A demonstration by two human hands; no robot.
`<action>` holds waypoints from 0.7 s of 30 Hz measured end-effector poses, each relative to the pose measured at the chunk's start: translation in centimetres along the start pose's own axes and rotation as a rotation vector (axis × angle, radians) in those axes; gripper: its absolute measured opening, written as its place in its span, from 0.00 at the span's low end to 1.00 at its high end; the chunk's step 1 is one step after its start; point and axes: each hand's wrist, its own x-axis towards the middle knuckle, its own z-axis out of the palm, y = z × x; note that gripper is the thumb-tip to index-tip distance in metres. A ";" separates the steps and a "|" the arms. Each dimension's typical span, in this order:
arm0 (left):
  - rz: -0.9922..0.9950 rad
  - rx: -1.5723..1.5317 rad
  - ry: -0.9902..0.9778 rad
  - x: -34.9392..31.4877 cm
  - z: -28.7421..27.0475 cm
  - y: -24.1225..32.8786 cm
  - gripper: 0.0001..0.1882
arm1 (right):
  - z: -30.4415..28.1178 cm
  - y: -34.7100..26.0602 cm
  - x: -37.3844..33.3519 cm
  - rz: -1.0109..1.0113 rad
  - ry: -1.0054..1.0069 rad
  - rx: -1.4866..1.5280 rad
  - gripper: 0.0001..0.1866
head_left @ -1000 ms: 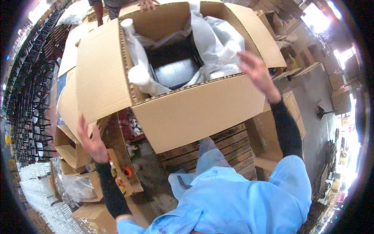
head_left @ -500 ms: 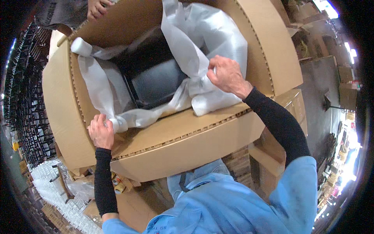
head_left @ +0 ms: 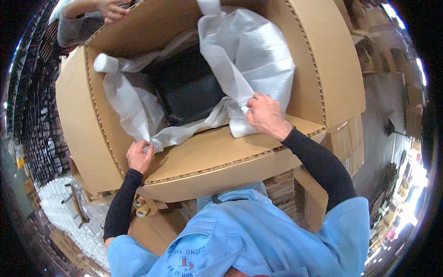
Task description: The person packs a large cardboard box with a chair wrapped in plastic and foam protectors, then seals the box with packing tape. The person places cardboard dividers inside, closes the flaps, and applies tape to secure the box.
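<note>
A large open cardboard box [head_left: 217, 167] stands in front of me. Inside it lies a dark, glossy, squarish object [head_left: 190, 87], surrounded by white foam wrap [head_left: 265, 57]; what kind of object it is, I cannot make out. At the near left corner, my left hand [head_left: 139, 157] pinches the foam around a wrapped end. My right hand [head_left: 268, 116] is closed on the foam near the box's near right side, its fingertips partly hidden. Another wrapped end [head_left: 106, 63] sticks up by the far left wall.
A co-worker's hand [head_left: 113, 11] is at the box's far left edge. Box flaps fold outward on the left and right. Rolls of tape [head_left: 142, 210] lie below the box, left of me. Another carton [head_left: 347, 144] stands at the right, with stacked dark frames [head_left: 39, 115] far left.
My left hand has shifted right and slightly down with the foam. My right hand is slightly lower, and the foam on the right has spread flatter. The co-worker's hand has moved a little.
</note>
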 end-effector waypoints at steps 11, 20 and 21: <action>0.072 0.052 0.050 -0.9 2.2 -3.2 0.09 | 3.3 -2.6 -0.2 0.037 -0.051 0.182 0.10; 0.204 0.022 0.306 3.0 -1.9 -4.7 0.13 | -1.6 6.4 12.3 -0.012 0.359 0.083 0.38; 0.200 0.050 0.363 5.3 -3.8 -4.2 0.17 | -1.6 8.3 13.6 0.085 0.302 0.013 0.39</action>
